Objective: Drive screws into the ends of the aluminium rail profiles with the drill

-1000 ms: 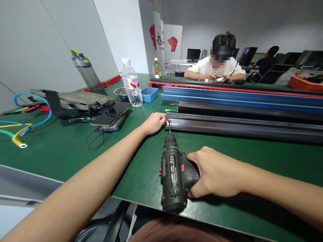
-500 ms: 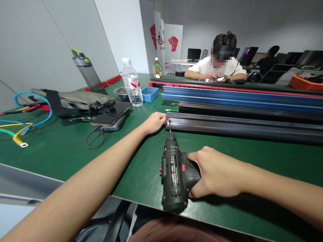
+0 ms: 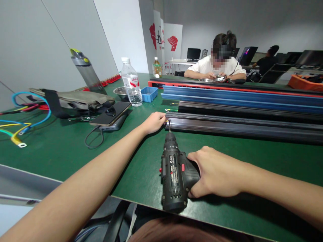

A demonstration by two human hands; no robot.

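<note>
Drill (image 3: 174, 174) first: I see it lying on its side near the front edge of the green table (image 3: 63, 151), nose pointing away from me. Its short bit (image 3: 169, 126) meets the near end of the nearest black rail (image 3: 239, 129). My right hand (image 3: 214, 173) is closed around the drill's grip from the right, fingers wrapped under it and thumb on top, so the tool sits just left of the palm and touching it. I judge that resting the body on the table brings the bit level with the low rail and takes the weight off the wrist.

My left hand (image 3: 153, 122) reaches across to that same rail end, just left of the bit, its fingers bunched together and pressed on the rail. This looks like a steadying grip that stops the rail sliding away from the bit. Whether something small is also caught between the fingertips, I cannot tell.

Further rails, blue (image 3: 239, 97) among them, lie side by side behind. A phone (image 3: 111, 114), a water bottle (image 3: 131, 87), a small blue tray (image 3: 149, 94) and loose coloured cables (image 3: 17, 131) sit well apart to the left. Another person (image 3: 217, 65) is seated at the far side.
</note>
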